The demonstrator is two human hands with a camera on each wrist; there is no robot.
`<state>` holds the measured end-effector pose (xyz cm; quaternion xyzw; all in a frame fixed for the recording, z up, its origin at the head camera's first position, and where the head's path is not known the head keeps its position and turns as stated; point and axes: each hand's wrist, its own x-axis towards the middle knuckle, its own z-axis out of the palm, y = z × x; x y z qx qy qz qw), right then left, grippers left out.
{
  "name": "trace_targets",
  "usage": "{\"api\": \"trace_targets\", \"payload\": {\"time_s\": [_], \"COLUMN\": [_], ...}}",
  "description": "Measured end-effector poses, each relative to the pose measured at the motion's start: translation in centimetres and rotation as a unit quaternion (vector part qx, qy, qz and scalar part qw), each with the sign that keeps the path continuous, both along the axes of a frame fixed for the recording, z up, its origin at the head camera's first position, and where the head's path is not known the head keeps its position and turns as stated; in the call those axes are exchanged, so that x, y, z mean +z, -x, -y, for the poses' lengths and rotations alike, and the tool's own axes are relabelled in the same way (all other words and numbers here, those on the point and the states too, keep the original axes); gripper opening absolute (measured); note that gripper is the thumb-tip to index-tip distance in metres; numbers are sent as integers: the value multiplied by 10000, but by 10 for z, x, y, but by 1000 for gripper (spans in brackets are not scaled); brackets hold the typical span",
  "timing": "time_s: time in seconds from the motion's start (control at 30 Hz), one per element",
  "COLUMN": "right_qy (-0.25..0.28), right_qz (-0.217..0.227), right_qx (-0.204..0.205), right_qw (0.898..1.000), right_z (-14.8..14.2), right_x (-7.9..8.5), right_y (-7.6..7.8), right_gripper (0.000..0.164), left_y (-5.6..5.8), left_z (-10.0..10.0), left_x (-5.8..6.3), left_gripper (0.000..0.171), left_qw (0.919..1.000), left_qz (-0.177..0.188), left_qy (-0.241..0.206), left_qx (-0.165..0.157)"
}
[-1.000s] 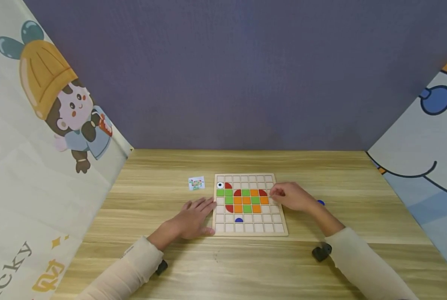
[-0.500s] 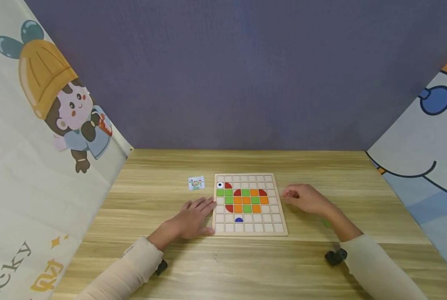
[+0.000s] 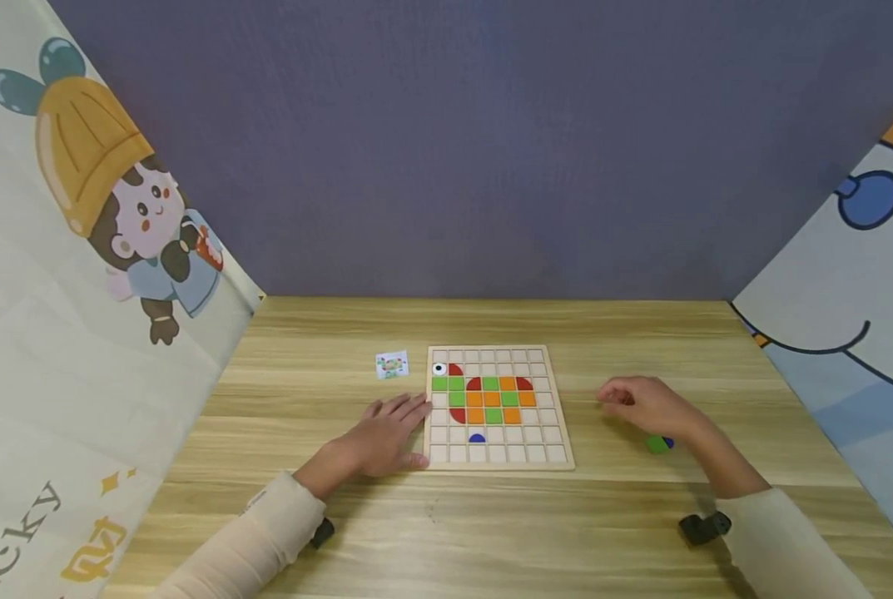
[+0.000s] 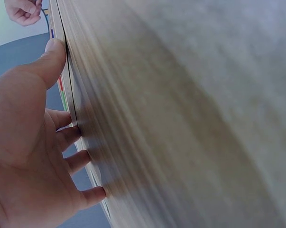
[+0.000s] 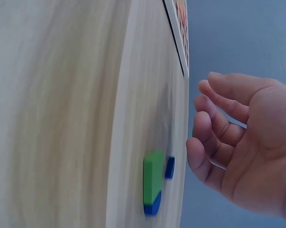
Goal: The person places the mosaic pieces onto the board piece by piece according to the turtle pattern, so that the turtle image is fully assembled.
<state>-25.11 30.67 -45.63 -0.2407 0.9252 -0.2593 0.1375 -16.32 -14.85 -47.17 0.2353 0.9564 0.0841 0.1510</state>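
Note:
My left hand (image 3: 389,437) lies with fingers spread at the left edge of a wooden grid board (image 3: 558,454). In the left wrist view its fingertips and thumb touch that edge. On the board, green, orange and red tiles and a round eye tile (image 3: 439,368) form an animal-like figure. Below the figure sits a blue half-round tile (image 3: 477,438). To the right of the board my right hand (image 3: 652,408) hovers above the table, fingers loosely curled and nothing between them. Under it lie a green piece (image 5: 152,178) touching a blue one (image 5: 152,205), and another small blue piece (image 5: 170,167).
A small picture card (image 3: 392,364) lies left of the board's upper corner. The wooden table (image 3: 491,532) ends at a dark upright panel (image 3: 491,166) behind, with printed cloth panels on both sides.
My right hand has moved away from the board's right edge, rightward and nearer to me, uncovering the green piece. My left hand stays at the board's edge.

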Motion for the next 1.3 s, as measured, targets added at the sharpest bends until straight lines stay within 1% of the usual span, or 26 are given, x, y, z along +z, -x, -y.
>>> {"api": "trace_targets", "payload": {"time_s": [0.2, 0.33, 0.43, 0.63, 0.73, 0.97, 1.1, 1.3], "right_qy": [-101, -37, 49, -51, -60, -193, -158, -76], "right_qz": [48, 59, 190, 424, 487, 387, 440, 538], "right_qx": [-51, 69, 151, -8, -66, 108, 207, 113], "right_qw": [9999, 10000, 9997, 9991, 9988, 9990, 9987, 9985], "right_z": [-14, -22, -30, -44, -49, -55, -57, -58], "right_x": [3, 4, 3, 0, 1, 2, 0, -3], "right_y": [-4, -7, -9, -14, -16, -22, -24, -25], "right_gripper": [21, 21, 20, 16, 17, 19, 20, 19], "left_y": [0, 0, 1, 1, 1, 1, 1, 1], "left_z": [0, 0, -1, -1, 0, -1, -1, -1], "left_x": [0, 2, 3, 4, 3, 4, 3, 2], "left_gripper": [88, 88, 87, 87, 87, 87, 87, 87], "left_qw": [10000, 10000, 10000, 10000, 10000, 10000, 10000, 10000], "left_qz": [-21, 26, 68, 63, 58, 69, 38, -9], "left_qy": [64, 14, 12, 0, -27, 9, -8, -20], "left_qx": [-14, -13, -20, -44, -35, -27, -40, -29]}}
